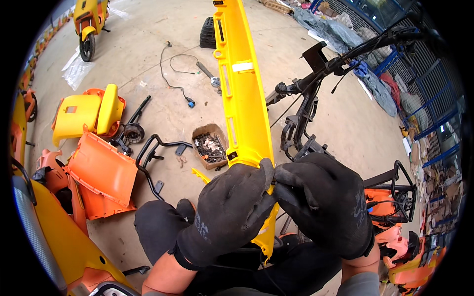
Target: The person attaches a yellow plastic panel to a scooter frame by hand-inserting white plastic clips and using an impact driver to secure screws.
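A long yellow plastic scooter panel [244,108] stands upright before me, its inner side with slots and small clips facing me. My left hand [224,212], in a black work glove, is closed around the panel's lower right edge, thumb upward. At that same edge my right hand [323,204], gloved alike, is pinched shut, its fingertips touching the left hand's. Between the fingertips something small and dark barely shows; I cannot make out what it is. The panel's lower end [266,237] comes out below my hands, above my dark-trousered legs.
A cardboard box of small fasteners [210,145] sits beyond my left hand. Orange panels [103,170], yellow panels [81,116] and a bent black tube frame [148,153] lie left. A black scooter frame [308,106] stands right. A wrench [207,74] and cable [173,86] lie ahead.
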Demonstrator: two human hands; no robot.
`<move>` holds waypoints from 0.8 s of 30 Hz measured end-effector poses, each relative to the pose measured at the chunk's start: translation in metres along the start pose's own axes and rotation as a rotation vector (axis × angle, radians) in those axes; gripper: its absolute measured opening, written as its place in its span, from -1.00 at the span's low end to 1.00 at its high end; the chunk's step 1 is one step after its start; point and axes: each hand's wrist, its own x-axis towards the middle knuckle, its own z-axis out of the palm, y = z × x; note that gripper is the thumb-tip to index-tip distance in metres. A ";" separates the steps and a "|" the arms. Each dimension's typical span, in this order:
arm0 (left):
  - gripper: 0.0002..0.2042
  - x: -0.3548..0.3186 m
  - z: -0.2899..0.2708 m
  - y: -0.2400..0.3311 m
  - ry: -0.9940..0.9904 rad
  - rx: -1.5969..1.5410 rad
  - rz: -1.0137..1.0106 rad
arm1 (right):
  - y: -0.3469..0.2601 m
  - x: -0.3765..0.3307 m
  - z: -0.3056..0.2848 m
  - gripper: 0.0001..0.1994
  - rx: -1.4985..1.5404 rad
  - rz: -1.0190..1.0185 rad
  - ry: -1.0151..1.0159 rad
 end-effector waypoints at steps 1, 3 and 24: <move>-0.53 0.000 0.000 0.000 0.004 -0.001 0.000 | 0.000 0.001 0.000 -0.81 -0.012 -0.011 -0.005; -0.53 0.001 0.001 0.000 0.001 -0.007 -0.004 | 0.001 0.000 0.001 -0.81 -0.024 -0.018 0.004; -0.50 -0.002 0.002 0.001 0.016 0.005 0.023 | -0.002 0.008 -0.008 -0.81 -0.011 -0.001 -0.098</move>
